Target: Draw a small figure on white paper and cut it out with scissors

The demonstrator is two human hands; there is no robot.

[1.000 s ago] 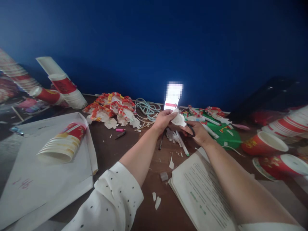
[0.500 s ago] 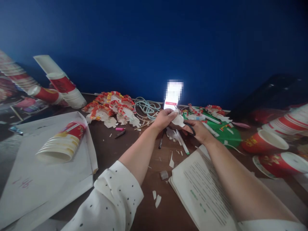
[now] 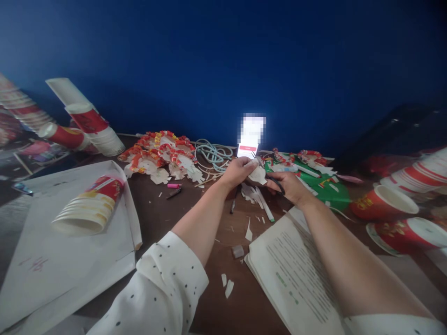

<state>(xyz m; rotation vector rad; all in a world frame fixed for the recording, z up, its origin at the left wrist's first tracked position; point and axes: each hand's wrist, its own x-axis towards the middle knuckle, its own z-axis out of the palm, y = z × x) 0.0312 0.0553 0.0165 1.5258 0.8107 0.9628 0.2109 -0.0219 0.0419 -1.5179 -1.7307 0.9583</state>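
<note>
My left hand [image 3: 237, 172] is closed on a small white paper cutout [image 3: 257, 175], pinched between thumb and fingers. My right hand [image 3: 288, 185] grips dark-handled scissors [image 3: 278, 185] at the cutout's right side. The blades are mostly hidden behind the paper and fingers. Just beyond the hands a lit phone [image 3: 248, 142] leans against the blue wall. Below the hands lie more white cut paper pieces [image 3: 249, 194] and a white marker with a green end [image 3: 266, 207].
Red-and-white cutouts [image 3: 164, 156] are heaped at the back left beside a coiled pale cable [image 3: 213, 156]. Stacked paper cups [image 3: 92, 204] lie on a white box lid [image 3: 31, 228]. An open book [image 3: 296, 274] is under my right forearm. Red cups [image 3: 384, 204] stand at right.
Both hands stay nearly in place, the cutout and scissors shifting only slightly. The whole view has moved a little.
</note>
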